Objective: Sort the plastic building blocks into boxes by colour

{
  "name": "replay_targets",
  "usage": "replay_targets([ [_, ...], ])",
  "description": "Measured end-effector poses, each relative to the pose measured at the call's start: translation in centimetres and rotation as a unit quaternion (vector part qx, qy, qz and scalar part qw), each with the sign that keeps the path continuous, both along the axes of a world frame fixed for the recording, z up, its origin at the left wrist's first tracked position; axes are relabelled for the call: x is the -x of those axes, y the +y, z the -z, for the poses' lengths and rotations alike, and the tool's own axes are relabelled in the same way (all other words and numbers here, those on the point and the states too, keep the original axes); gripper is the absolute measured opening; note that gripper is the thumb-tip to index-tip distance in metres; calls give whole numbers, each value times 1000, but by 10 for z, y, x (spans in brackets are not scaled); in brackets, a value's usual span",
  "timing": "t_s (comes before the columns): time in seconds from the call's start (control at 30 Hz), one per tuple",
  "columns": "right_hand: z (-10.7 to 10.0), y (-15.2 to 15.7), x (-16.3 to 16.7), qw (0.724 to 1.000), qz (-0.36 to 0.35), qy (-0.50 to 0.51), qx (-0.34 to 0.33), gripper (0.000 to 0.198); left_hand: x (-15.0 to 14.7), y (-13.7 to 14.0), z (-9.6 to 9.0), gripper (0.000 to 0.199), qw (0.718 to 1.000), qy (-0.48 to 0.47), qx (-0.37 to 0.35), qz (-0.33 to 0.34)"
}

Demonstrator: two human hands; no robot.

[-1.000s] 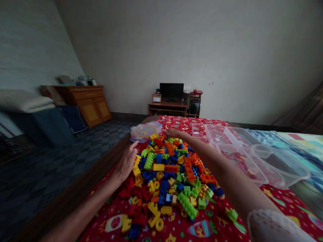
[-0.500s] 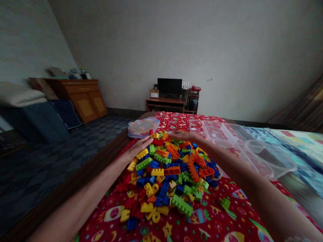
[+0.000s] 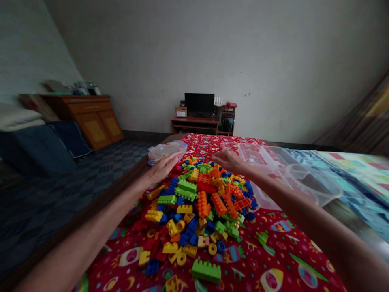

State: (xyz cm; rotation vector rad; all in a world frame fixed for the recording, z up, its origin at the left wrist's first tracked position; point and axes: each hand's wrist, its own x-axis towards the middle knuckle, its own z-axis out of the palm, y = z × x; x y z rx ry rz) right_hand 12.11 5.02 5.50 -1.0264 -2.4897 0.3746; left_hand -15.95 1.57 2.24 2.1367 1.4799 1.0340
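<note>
A heap of toy building blocks (image 3: 194, 211) in orange, green, yellow, blue and red lies on a red patterned cloth (image 3: 258, 263). At the heap's far left edge is my left hand (image 3: 162, 167), fingers stretched out, close to the stacked plastic lids (image 3: 164, 152). My right hand (image 3: 229, 160) reaches the far right side of the pile, its fingers extended and partly turned from view. Neither hand shows a block in it. A long green block (image 3: 206, 271) lies apart at the near edge, and a small green block (image 3: 261, 238) sits off to the right.
Clear plastic boxes (image 3: 273, 162) and a round clear tub (image 3: 313, 184) stand to the right, beside a blue printed cloth (image 3: 337, 178). A dark wooden edge runs along the left. Farther back are a desk with a monitor (image 3: 199, 104) and a wooden cabinet (image 3: 91, 117).
Both hands have lifted slightly and moved apart at the far side of the pile. Blocks have shifted toward me, and the long green block now lies nearer. The view has turned slightly right.
</note>
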Motion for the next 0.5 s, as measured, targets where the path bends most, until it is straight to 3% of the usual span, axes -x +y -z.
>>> replay_targets([
  [0.07,11,-19,0,996,-77,-4,-39,48,31,-8,16,93,996,28,37,-71],
  [0.17,30,-46,2,978,-174,-65,-91,53,66,-38,46,94,989,50,120,-64],
  [0.2,34,-52,2,974,-188,-83,-99,54,71,-51,55,90,987,52,143,-49],
  [0.3,32,-56,1,971,-211,-88,-71,49,65,-83,72,79,988,48,123,-80],
  [0.4,15,-38,2,982,-185,-37,-16,42,39,-93,70,76,991,32,99,-85],
  [0.5,2,-2,12,997,-74,-2,-12,40,19,-73,57,73,996,2,60,-62],
])
